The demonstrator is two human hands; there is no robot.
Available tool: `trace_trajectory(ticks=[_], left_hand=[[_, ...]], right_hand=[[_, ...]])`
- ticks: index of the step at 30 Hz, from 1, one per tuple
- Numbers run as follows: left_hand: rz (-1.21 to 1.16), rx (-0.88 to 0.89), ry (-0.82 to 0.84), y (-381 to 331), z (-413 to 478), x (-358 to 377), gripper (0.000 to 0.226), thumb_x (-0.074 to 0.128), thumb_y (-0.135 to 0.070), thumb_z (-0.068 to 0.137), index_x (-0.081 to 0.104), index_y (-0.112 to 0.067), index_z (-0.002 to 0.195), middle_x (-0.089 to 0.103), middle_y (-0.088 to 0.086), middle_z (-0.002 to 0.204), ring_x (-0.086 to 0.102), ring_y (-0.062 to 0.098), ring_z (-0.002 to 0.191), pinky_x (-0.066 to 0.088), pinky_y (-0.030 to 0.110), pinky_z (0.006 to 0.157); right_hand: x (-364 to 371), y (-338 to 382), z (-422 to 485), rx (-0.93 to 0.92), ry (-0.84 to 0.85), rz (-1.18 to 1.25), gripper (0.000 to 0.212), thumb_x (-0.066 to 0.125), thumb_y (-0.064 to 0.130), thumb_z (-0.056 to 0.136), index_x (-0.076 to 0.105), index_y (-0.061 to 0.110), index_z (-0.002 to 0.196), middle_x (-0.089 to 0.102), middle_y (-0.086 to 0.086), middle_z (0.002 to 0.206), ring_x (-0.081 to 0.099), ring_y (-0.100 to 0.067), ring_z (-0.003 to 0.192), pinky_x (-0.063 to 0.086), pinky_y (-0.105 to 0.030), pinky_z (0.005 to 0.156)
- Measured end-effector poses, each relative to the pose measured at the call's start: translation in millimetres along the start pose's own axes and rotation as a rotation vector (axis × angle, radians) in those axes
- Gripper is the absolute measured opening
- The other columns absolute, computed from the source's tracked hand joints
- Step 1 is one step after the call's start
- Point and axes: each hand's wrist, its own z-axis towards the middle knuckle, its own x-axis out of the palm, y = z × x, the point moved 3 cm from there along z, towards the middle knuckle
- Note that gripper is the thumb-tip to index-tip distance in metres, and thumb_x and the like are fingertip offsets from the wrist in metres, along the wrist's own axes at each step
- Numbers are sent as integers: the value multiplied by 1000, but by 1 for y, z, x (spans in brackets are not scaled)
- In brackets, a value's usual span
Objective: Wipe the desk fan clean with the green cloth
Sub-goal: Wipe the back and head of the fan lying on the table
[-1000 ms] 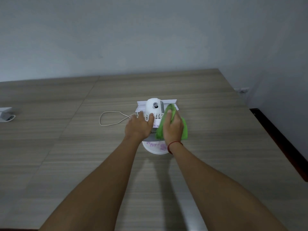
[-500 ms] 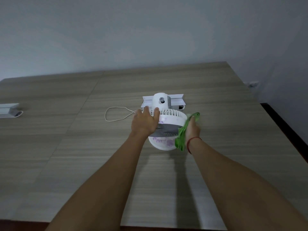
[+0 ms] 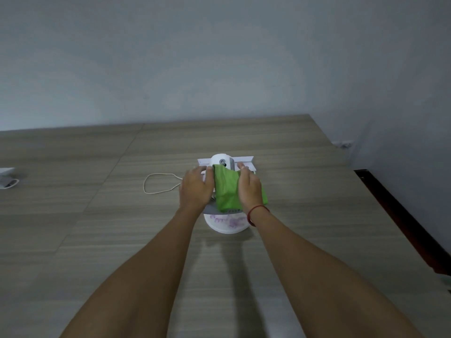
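Observation:
A small white desk fan (image 3: 227, 224) with purple marks on its front stands on the wooden table (image 3: 97, 228), its motor housing (image 3: 220, 161) pointing away from me. The green cloth (image 3: 225, 189) lies draped over the top of the fan's grille. My right hand (image 3: 249, 189) presses the cloth down from the right side. My left hand (image 3: 195, 189) grips the fan's left rim, its fingers touching the cloth's edge. Most of the grille is hidden under the hands and cloth.
The fan's thin white cord (image 3: 158, 182) loops on the table to the left. A flat white base or box (image 3: 244, 159) lies behind the fan. A white device (image 3: 6, 178) sits at the far left edge. The table's right edge (image 3: 380, 215) runs near a wall.
My right hand has carried the green cloth from the fan's right side up onto the top of the grille. My left hand stays on the fan's left rim.

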Motion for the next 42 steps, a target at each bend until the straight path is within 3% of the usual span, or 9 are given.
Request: trace_trajectory(ticks=[3,5,12,16,20,24,30,36,42], left_hand=[[97,81,-43,-18,-12,3,60,30,-56,88,71,-12,85,67,9,97,59,29,101,40,41,93],[177,82,-27,-24,-15,9,43,44,-48,91,71,-16,100,61,4,110,53,23,110,29,38,99],[285,108,-63,-25,-14,14,26,48,-30,94,63,-11,105,61,8,113,53,29,110,30,39,94],[258,93,-138,-25,-16,8,24,39,-21,98,56,-8,108,66,13,108,57,36,104,33,41,91],[193,-46,-255,-8,-3,-12,29,36,-20,99,53,-6,119,64,18,118,54,38,112,36,45,94],[212,-56,-246,14,-11,-2,54,37,-23,95,34,-5,145,48,19,141,43,37,130,31,45,106],[250,112,115,-4,-26,37,89,2,-66,72,25,-31,151,11,11,163,4,29,151,4,46,120],[372,117,108,7,-26,38,87,15,-77,72,21,-37,149,8,5,163,2,32,151,5,53,119],[311,104,17,27,-9,33,57,21,-54,95,45,-26,139,29,16,156,21,34,147,21,50,117]], right_hand=[[-12,-7,4,-54,-9,-47,37,49,8,89,58,8,125,63,-9,127,58,-22,118,43,-27,96],[-15,-7,6,-92,-24,-94,34,58,6,85,62,7,119,66,-9,120,60,-22,114,44,-22,91],[-33,-40,19,291,-134,-187,34,58,40,82,64,11,99,68,-13,105,64,-32,103,50,-42,95],[-35,-26,20,143,-128,-181,13,63,22,83,69,11,83,61,-8,81,58,-22,78,43,-27,69],[-25,-8,21,24,-18,-73,27,60,23,86,66,-1,76,55,-7,72,50,-15,70,38,-24,63],[-25,-18,25,23,-30,-119,19,57,8,87,71,1,98,71,-13,98,64,-22,90,48,-29,84],[-25,-23,23,-40,39,-122,27,61,13,88,68,3,112,69,-11,116,62,-19,102,47,-26,92],[-25,-29,32,-52,212,-335,28,54,29,92,70,11,105,71,-8,110,62,-17,98,47,-29,89],[-26,-20,45,-122,292,-544,22,55,28,88,71,14,88,65,0,85,64,-22,89,51,-35,83]])
